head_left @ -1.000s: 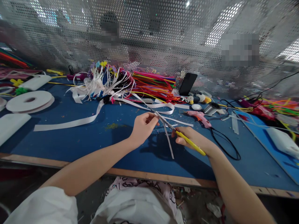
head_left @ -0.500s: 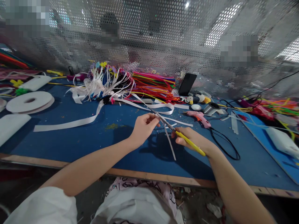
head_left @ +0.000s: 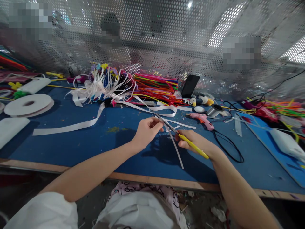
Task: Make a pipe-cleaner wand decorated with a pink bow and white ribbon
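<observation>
My right hand [head_left: 190, 140] is closed round the yellow handle of a pair of scissors [head_left: 194, 146]. Their metal blades point up and left, past the fingertips of my left hand [head_left: 148, 130]. Between thumb and fingers, my left hand pinches a narrow white ribbon [head_left: 176, 150]. The ribbon crosses at the blades, and its loose end hangs down to the right over the blue table [head_left: 95, 149]. Where blade and ribbon meet is too small to make out exactly. Thin white strips [head_left: 182, 123] lie just behind the scissors.
A pink glue gun [head_left: 202, 121] with a black cord lies at right. Behind are a phone [head_left: 190, 86], pipe cleaners [head_left: 157, 90] and a bunch of white-ribboned pieces [head_left: 105, 84]. A ribbon spool [head_left: 17, 106] sits at left. Perforated metal [head_left: 147, 41] closes off the back.
The ribbon's hanging end has swung a little right and reaches lower. Both hands stay nearly in place, with the scissors still at the ribbon.
</observation>
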{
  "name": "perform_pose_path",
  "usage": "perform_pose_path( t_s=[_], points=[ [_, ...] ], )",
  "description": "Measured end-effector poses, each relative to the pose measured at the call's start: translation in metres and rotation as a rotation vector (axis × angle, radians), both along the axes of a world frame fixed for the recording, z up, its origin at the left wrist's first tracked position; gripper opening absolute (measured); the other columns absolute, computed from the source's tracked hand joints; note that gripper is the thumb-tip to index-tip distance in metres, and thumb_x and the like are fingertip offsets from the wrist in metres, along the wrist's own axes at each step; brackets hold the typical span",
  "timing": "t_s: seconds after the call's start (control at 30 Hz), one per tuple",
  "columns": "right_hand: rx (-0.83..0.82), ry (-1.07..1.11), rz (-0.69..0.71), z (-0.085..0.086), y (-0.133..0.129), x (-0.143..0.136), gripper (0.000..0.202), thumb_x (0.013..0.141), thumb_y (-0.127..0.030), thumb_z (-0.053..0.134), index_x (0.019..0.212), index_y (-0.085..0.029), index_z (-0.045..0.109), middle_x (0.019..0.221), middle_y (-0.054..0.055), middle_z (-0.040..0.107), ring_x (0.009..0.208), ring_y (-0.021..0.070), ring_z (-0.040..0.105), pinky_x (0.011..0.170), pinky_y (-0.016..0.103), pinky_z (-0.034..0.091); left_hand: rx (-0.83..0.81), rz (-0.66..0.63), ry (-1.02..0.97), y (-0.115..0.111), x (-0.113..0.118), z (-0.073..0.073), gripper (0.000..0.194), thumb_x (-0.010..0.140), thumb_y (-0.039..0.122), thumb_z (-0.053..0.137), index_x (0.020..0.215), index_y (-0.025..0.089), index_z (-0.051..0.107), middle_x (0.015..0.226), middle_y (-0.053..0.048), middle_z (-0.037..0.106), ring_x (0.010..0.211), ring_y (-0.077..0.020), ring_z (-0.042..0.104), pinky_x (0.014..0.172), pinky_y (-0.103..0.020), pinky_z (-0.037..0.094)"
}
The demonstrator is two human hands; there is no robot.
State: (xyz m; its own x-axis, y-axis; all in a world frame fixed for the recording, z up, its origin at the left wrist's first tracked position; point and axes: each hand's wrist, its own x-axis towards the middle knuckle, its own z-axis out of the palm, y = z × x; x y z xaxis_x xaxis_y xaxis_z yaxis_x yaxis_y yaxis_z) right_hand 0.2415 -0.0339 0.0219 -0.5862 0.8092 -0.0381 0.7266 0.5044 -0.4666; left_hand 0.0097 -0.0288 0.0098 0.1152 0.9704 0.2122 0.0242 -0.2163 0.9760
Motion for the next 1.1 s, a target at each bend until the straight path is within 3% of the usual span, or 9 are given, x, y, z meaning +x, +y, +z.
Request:
perform_pose_path(
  t_s=[0.27,0.43,0.53,0.7,0.9,1.03,1.1],
  points=[
    [-0.008,0.035,-0.013,-0.002,0.003,-0.004,0.081,0.071,-0.097,0.020,0.075,-0.020,0.045,0.068,0.004,0.054,0.060,0.0165,0.045,0.055,0.029,0.032,-0.006,0.008,-0.035,0.002,0.001,-0.003,0.016,0.083,0.029,0.063,0.076,0.015,0.067,0.066,-0.002,0.068,0.058,-0.0118,0.059,0.056,-0.024,0.042],
    [0.022,0.004,-0.034,-0.003,0.002,-0.002,0.082,0.072,-0.096,0.020,0.084,-0.020,0.049,0.074,0.006,0.058,0.063,0.0184,0.048,0.059,0.031,0.036,0.002,-0.011,-0.018,0.003,0.002,-0.007,0.014,0.082,0.027,0.062,0.076,0.015,0.067,0.067,-0.002,0.069,0.063,-0.0142,0.062,0.059,-0.025,0.043],
    [0.000,0.000,-0.039,-0.003,0.003,-0.003,0.081,0.070,-0.097,0.020,0.076,-0.021,0.047,0.070,0.006,0.058,0.061,0.0183,0.049,0.058,0.030,0.035,-0.005,-0.019,-0.013,0.003,0.002,-0.007,0.015,0.082,0.029,0.062,0.076,0.016,0.067,0.067,-0.003,0.068,0.062,-0.0141,0.061,0.057,-0.025,0.042],
    [0.052,0.045,-0.082,0.000,0.008,-0.002,0.083,0.072,-0.096,0.021,0.076,-0.020,0.053,0.069,0.006,0.059,0.062,0.0192,0.052,0.057,0.030,0.034,-0.081,0.013,-0.152,0.004,-0.001,-0.006,0.016,0.083,0.026,0.054,0.070,0.018,0.057,0.071,-0.002,0.066,0.054,-0.0102,0.053,0.048,-0.022,0.038],
    [0.262,-0.257,-0.411,0.017,0.009,0.005,0.061,0.079,-0.080,0.046,0.067,-0.021,0.054,0.065,0.006,0.061,0.060,0.0193,0.053,0.055,0.030,0.030,-0.270,0.118,-0.377,0.014,-0.008,0.014,0.017,0.087,0.022,0.049,0.072,0.020,0.041,0.066,0.002,0.058,0.054,-0.0091,0.057,0.050,-0.020,0.043],
    [0.267,-0.447,-0.539,0.030,0.003,0.019,0.054,0.078,-0.075,0.053,0.075,-0.022,0.065,0.085,0.009,0.069,0.075,0.0251,0.063,0.056,0.030,0.034,-0.451,0.077,-0.373,0.021,-0.025,0.035,0.019,0.086,0.015,0.049,0.072,0.021,0.037,0.056,0.008,0.038,0.040,-0.0036,0.036,0.043,-0.016,0.036],
    [0.234,-0.512,-0.542,0.031,-0.001,0.029,0.056,0.077,-0.077,0.053,0.081,-0.023,0.068,0.089,0.011,0.070,0.079,0.0283,0.065,0.056,0.031,0.034,-0.578,-0.015,-0.346,0.024,-0.037,0.039,0.022,0.086,0.012,0.048,0.070,0.020,0.036,0.054,0.009,0.033,0.036,-0.0022,0.024,0.036,-0.015,0.022]
  ],
)
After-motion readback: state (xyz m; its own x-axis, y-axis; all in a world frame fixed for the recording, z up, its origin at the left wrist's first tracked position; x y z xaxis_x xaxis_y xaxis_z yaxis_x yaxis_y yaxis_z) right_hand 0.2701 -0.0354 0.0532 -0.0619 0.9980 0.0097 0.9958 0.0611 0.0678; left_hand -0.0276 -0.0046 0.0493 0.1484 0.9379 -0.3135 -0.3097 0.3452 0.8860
